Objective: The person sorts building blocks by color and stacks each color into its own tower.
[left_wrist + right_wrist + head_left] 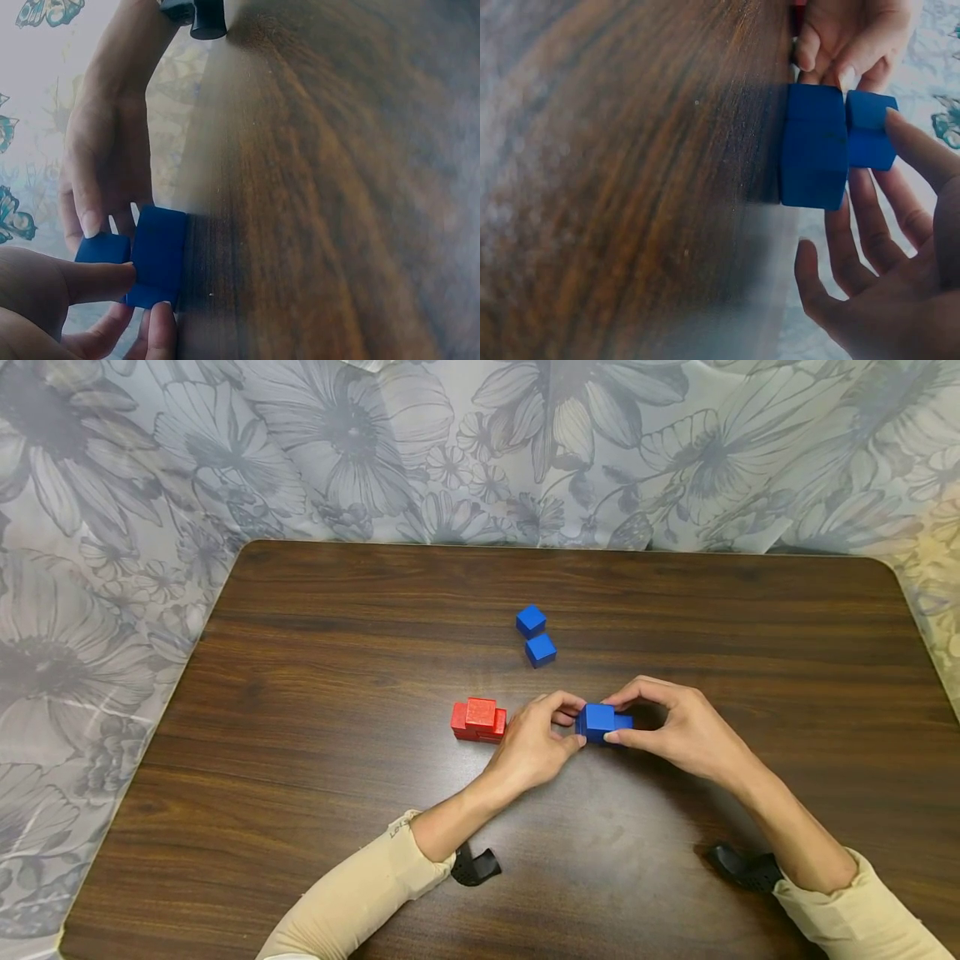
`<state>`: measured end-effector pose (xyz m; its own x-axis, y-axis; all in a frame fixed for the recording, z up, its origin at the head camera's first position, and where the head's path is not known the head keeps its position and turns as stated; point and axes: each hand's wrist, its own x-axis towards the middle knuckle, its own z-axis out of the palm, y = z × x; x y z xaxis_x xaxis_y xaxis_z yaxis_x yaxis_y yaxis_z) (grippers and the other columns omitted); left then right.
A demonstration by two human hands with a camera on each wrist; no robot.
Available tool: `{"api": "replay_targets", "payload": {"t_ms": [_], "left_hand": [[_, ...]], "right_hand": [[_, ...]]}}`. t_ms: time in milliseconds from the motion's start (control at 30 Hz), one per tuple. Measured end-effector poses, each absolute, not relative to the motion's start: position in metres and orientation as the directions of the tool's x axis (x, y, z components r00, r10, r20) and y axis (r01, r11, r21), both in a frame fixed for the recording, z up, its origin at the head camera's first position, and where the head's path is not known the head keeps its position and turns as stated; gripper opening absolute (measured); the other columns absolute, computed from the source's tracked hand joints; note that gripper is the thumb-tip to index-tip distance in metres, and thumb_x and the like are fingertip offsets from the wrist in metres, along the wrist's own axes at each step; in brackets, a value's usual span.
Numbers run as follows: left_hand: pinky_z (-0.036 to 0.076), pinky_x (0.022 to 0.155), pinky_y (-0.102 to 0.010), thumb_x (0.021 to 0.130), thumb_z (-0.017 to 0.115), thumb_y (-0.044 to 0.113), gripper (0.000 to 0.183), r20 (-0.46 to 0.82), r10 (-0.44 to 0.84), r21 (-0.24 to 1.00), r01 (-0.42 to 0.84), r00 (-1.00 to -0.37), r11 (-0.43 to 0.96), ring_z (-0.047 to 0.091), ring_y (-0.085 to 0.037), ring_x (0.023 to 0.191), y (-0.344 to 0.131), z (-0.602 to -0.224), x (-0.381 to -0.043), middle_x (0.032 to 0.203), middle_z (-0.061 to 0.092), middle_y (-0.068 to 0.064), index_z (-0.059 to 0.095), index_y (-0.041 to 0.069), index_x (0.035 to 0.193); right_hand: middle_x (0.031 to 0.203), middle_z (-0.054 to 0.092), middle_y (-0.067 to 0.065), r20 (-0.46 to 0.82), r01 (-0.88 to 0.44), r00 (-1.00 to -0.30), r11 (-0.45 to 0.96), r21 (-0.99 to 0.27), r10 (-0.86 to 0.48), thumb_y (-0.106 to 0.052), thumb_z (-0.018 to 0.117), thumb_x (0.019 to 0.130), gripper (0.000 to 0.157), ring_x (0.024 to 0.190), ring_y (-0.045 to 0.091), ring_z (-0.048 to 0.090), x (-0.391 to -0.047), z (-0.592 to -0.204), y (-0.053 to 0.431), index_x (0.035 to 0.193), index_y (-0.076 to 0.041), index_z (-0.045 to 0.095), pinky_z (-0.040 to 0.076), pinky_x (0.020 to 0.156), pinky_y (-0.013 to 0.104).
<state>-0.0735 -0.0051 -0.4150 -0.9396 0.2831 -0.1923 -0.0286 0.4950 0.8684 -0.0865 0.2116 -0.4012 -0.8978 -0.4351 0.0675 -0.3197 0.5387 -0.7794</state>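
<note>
In the head view, a small stack of blue blocks (601, 720) stands on the table, one block on top of a lower row. My right hand (686, 727) pinches the upper block between thumb and fingertips, its thumb in front and index finger behind. From the other side, my left hand (534, 743) holds the stack's left end with thumb and fingers. Seen from the left wrist, the upper blue block (103, 247) sits over the longer lower row (159, 251). In the right wrist view, the upper block (872, 146) lies close under my right thumb.
Just left of my left hand is a similar stack of red blocks (480, 720). Two loose blue blocks (541, 650) lie farther back on the brown wooden table (360, 635). A floral curtain (450, 452) hangs behind the table's far edge.
</note>
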Motion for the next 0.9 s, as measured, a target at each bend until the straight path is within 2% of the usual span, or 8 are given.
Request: {"api": "replay_targets", "payload": {"t_ms": [900], "left_hand": [[0.049, 0.079, -0.022, 0.084, 0.08, 0.01, 0.038, -0.188, 0.291, 0.867, -0.02, -0.938, 0.497, 0.063, -0.01, 0.1, -0.0055, -0.415, -0.074, 0.107, 0.066, 0.003, 0.068, 0.017, 0.119]], "right_hand": [[0.098, 0.066, -0.012, 0.081, -0.338, -0.893, 0.54, -0.771, -0.442, -0.013, 0.085, 0.079, 0.032, 0.091, 0.011, 0.064, -0.0852, -0.4049, 0.211, 0.106, -0.023, 0.07, 0.049, 0.082, 0.023]]}}
